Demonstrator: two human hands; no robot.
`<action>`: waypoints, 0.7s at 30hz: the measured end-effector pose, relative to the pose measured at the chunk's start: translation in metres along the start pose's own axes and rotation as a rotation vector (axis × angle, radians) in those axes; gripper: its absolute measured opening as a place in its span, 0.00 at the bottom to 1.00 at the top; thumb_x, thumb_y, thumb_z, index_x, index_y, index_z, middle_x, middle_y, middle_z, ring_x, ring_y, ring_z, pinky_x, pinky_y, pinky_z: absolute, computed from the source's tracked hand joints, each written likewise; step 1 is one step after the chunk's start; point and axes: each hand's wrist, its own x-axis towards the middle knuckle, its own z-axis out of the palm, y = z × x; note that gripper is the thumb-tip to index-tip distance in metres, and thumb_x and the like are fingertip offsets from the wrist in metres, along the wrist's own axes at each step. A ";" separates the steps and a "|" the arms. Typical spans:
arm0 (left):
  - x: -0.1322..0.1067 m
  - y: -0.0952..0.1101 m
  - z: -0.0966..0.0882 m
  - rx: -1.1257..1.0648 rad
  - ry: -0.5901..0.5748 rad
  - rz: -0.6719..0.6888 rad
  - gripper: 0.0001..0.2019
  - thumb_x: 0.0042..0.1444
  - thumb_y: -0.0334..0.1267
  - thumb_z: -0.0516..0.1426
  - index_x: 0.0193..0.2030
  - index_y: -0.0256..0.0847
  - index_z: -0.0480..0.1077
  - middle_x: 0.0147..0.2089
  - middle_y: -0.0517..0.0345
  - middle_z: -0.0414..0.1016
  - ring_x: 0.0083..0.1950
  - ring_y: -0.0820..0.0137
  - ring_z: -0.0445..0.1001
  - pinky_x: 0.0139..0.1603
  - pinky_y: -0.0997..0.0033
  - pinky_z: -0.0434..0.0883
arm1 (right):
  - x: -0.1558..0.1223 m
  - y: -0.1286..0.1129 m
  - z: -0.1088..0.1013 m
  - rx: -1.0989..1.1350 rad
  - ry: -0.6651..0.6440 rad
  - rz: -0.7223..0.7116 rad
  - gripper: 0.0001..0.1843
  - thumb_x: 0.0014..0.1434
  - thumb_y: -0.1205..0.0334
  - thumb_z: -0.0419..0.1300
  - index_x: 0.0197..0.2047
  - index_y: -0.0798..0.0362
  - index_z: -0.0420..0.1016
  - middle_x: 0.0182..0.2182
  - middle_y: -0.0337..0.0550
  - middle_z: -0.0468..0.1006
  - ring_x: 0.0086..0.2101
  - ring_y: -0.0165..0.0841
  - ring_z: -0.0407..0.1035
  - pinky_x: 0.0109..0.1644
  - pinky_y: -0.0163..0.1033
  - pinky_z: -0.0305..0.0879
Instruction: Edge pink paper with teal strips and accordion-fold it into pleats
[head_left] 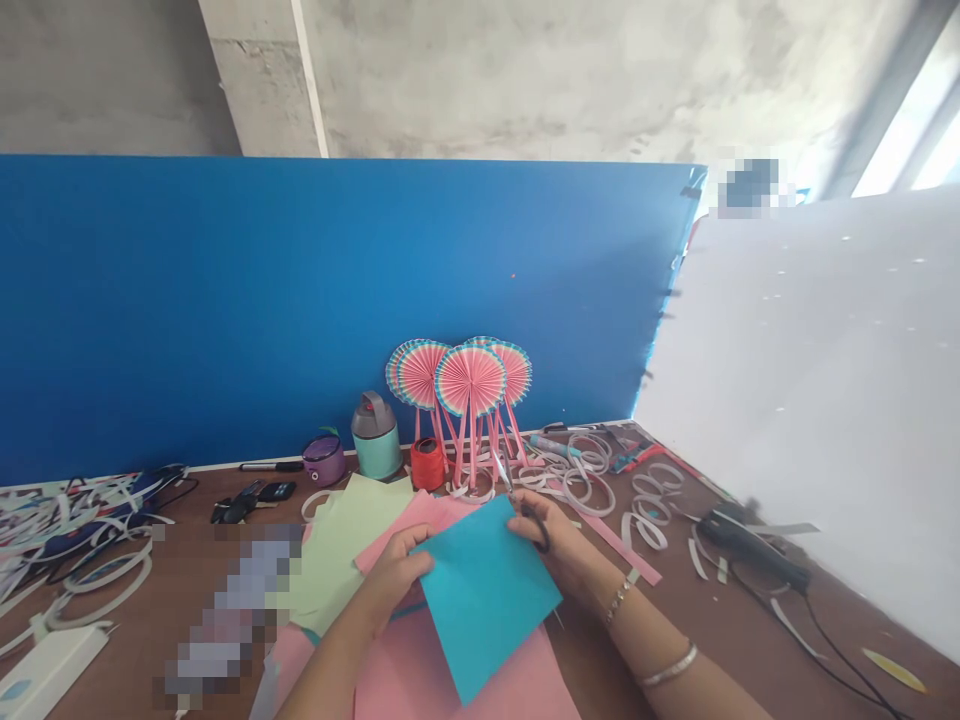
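Note:
A square sheet of blue paper (491, 590) is held up in front of me at a tilt. My left hand (396, 578) pinches its left corner between thumb and fingers. At the upper right edge my right hand (553, 540) is closed around a pair of scissors (537, 526), its thumb resting on the blue sheet. The scissor blades point up and away from me, beyond the paper's edge. Beneath lie sheets of pink paper (457, 680), with pale green paper (330, 560) to their left.
Pink pleated paper fans (471, 380) stand against the blue partition (225, 300). In front are a red spool (427, 466), a teal container (378, 440) and a purple pot (324, 460). White curled strips (649, 515) and a black glue gun (757, 548) lie right; a power strip (56, 668) lies left.

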 end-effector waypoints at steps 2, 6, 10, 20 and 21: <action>-0.003 0.001 0.002 -0.003 -0.020 -0.007 0.04 0.36 0.31 0.58 0.24 0.38 0.71 0.19 0.65 0.65 0.22 0.75 0.63 0.25 0.77 0.58 | -0.003 -0.001 0.003 0.054 -0.005 0.030 0.22 0.41 0.53 0.69 0.33 0.51 0.63 0.25 0.32 0.64 0.24 0.26 0.59 0.26 0.32 0.56; -0.007 0.004 0.002 -0.039 -0.047 -0.008 0.11 0.44 0.45 0.59 0.28 0.39 0.73 0.20 0.63 0.65 0.21 0.75 0.62 0.25 0.76 0.58 | -0.006 -0.003 0.006 0.109 -0.053 0.075 0.20 0.40 0.58 0.69 0.33 0.51 0.63 0.25 0.32 0.66 0.23 0.24 0.60 0.26 0.30 0.57; -0.007 0.004 0.002 -0.106 -0.101 0.034 0.18 0.49 0.51 0.57 0.34 0.37 0.75 0.12 0.69 0.53 0.15 0.78 0.49 0.18 0.78 0.50 | -0.010 -0.002 0.009 0.149 -0.204 0.145 0.19 0.40 0.58 0.69 0.33 0.52 0.66 0.24 0.33 0.67 0.22 0.25 0.61 0.26 0.30 0.59; -0.008 -0.003 0.024 -0.242 -0.067 0.106 0.12 0.43 0.42 0.65 0.35 0.40 0.75 0.30 0.59 0.72 0.26 0.77 0.66 0.28 0.77 0.61 | -0.013 0.004 0.023 0.084 -0.459 0.254 0.21 0.35 0.54 0.71 0.31 0.54 0.70 0.23 0.33 0.68 0.23 0.23 0.61 0.27 0.29 0.58; -0.008 -0.004 0.023 -0.250 -0.064 0.118 0.12 0.43 0.41 0.66 0.35 0.40 0.75 0.29 0.59 0.72 0.26 0.77 0.66 0.28 0.77 0.61 | -0.013 0.004 0.023 0.071 -0.459 0.261 0.22 0.35 0.53 0.71 0.31 0.54 0.70 0.23 0.33 0.68 0.23 0.23 0.61 0.27 0.29 0.58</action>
